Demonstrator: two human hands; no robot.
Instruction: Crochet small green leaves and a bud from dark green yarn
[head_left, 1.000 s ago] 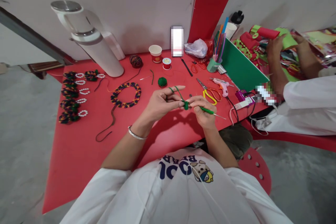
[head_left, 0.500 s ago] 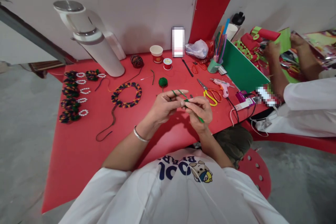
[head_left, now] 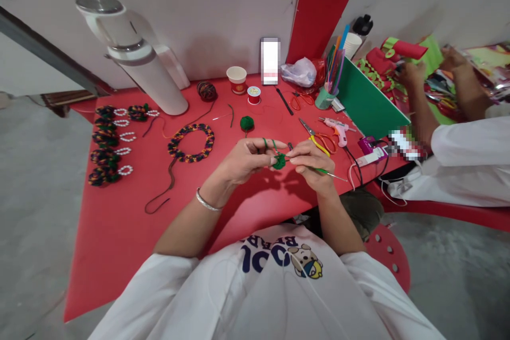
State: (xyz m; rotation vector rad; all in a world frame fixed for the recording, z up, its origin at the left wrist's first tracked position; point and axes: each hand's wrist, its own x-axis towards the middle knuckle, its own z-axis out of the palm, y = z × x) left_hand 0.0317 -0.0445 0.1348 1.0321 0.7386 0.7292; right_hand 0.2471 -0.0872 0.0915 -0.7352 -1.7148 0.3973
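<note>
My left hand (head_left: 246,159) is closed in a pinch on a small green crochet piece (head_left: 279,161), with green yarn looped over its forefinger. My right hand (head_left: 313,162) is closed on a green-handled crochet hook (head_left: 326,172) whose end sticks out to the right. Both hands meet above the red table (head_left: 131,212). A green yarn ball (head_left: 246,124) lies just beyond them.
On the table lie a multicoloured crochet ring (head_left: 191,143), several small crochet pieces with beads (head_left: 107,141), a white flask (head_left: 131,58), a paper cup (head_left: 236,79), yellow-handled scissors (head_left: 319,141) and a glue gun (head_left: 337,128). Another person's hands (head_left: 414,77) work at the right.
My hands turned the crochet piece and hook; the hook's end now points right again after swinging down toward me. The other person's hands shifted slightly.
</note>
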